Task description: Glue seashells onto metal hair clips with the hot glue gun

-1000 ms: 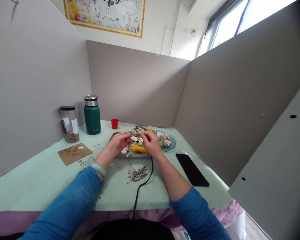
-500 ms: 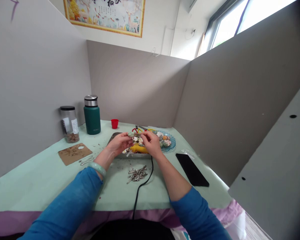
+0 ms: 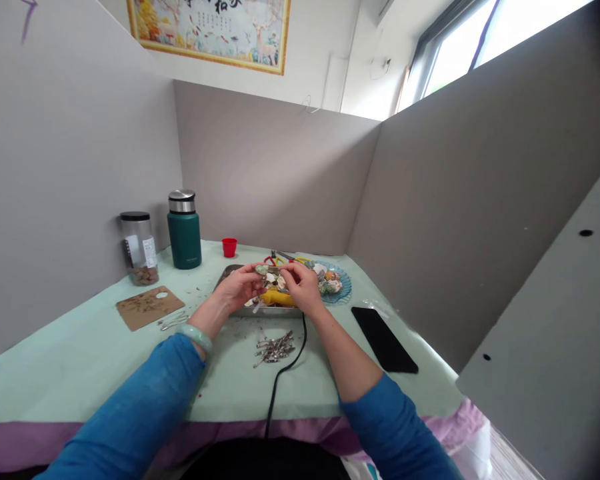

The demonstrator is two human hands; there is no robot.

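My left hand (image 3: 239, 288) pinches a small pale green, mottled piece (image 3: 262, 269) between thumb and fingers, above a metal tray (image 3: 260, 311). Its exact kind is too small to make out. Just right of it, my right hand (image 3: 300, 285) has its fingertips closed together; what they hold, if anything, is hidden. Under both hands, a yellow glue gun (image 3: 277, 298) lies in the tray among small white and cream pieces. Its black cord (image 3: 278, 380) runs down over the table's front edge. Nearer me lies a heap of small metal clips (image 3: 274, 348).
A blue glass plate (image 3: 347, 285) of colourful pieces stands right of the tray, with pliers (image 3: 280, 260) behind. A black phone-like slab (image 3: 384, 339) lies farther right. To the left are a green bottle (image 3: 185, 233), a jar (image 3: 140, 250), a red cup (image 3: 229, 247) and brown board (image 3: 150, 307).
The pale green piece has turned slightly in my left fingers, showing more of its surface. My right hand has hardly moved.
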